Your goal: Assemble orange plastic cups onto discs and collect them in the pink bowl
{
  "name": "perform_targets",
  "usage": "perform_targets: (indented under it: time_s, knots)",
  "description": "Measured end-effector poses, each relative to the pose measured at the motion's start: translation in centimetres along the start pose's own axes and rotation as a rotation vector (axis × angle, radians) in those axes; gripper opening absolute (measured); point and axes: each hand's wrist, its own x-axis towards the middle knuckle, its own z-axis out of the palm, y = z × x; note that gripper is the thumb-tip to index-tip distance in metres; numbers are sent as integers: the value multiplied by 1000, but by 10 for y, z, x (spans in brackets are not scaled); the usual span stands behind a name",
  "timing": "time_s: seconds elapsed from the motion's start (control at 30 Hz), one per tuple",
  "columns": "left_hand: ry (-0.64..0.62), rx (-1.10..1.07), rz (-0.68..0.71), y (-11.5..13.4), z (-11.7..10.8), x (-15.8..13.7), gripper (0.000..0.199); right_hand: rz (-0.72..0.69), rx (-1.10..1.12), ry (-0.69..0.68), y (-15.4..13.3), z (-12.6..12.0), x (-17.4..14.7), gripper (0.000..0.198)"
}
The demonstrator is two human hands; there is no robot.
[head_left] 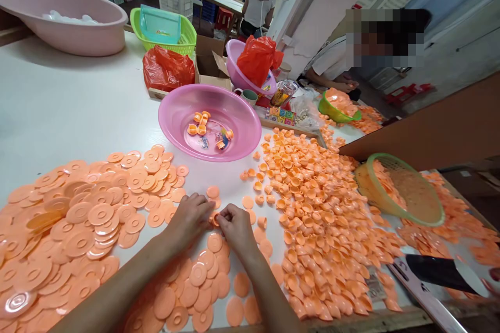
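Both hands meet above the white table, over a small orange plastic piece (214, 218). My right hand (236, 226) is closed, its thumb and fingertips pinching this piece. My left hand (192, 218) has curled fingers closed against the same piece from the other side. Flat orange plastic discs (197, 273) lie below and between my forearms. To the left spreads a large heap of ringed orange discs (100, 213). Right of my hands lies a big pile of small orange plastic cups (312, 208).
A pink basin (172, 117) holding several joined orange pieces stands ahead. Behind it are a red plastic bag (167, 68), a cardboard box (213, 65) and a mug (248, 96). A yellow-green basket (365, 190) of orange parts tilts at right. A co-worker (332, 57) sits across.
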Motion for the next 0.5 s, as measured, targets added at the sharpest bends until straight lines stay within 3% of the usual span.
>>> perform_targets:
  time_s: [0.17, 0.27, 0.33, 0.5]
  knots:
    - [80, 52, -3, -1, -3, -8, 43, 113, 187, -54, 7, -8, -4, 10]
    - [72, 27, 8, 0, 3, -12, 29, 152, 182, -12, 10, -11, -5, 12]
    - [56, 8, 9, 1, 9, -11, 8, 96, 85, 16, 9, -8, -4, 12]
    - [50, -83, -22, 2, 10, -7, 14, -93, -217, 68, -6, 2, -4, 14]
